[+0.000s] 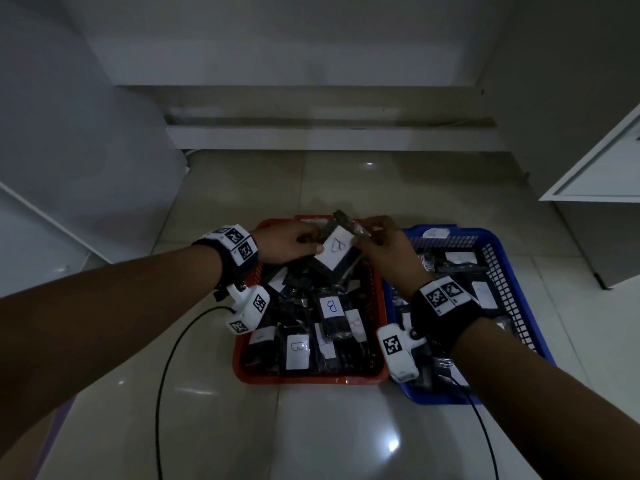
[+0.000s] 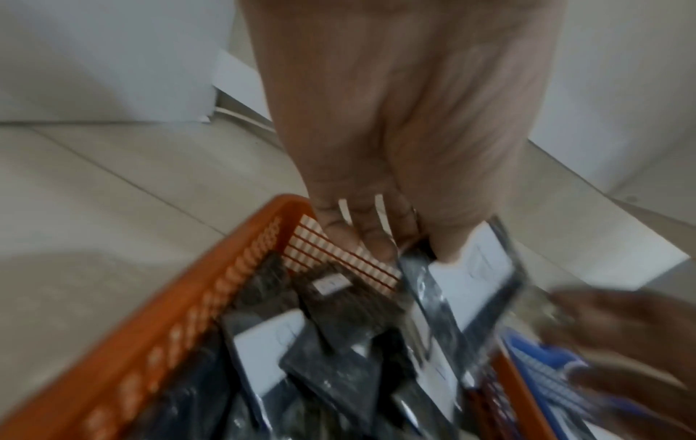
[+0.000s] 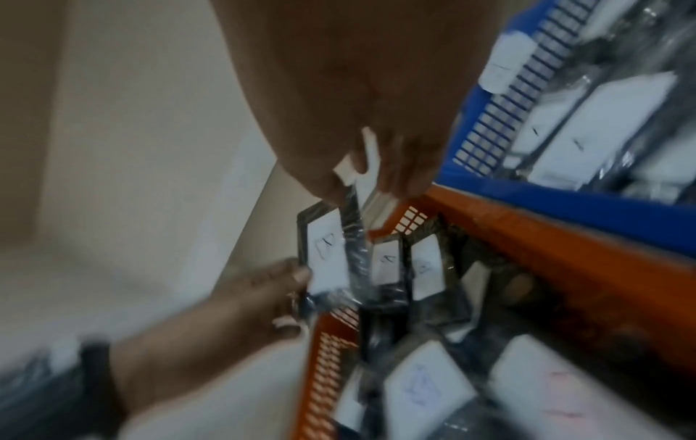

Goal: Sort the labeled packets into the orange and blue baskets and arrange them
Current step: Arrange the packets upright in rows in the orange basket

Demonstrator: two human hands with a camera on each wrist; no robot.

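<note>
hands, crinkly plastic packet, slatted orange basket

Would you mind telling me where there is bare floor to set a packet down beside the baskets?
Bare tile floor lies in front of the orange basket and beyond both baskets toward the wall. The orange basket and the blue basket are crowded with packets and stand side by side.
</note>
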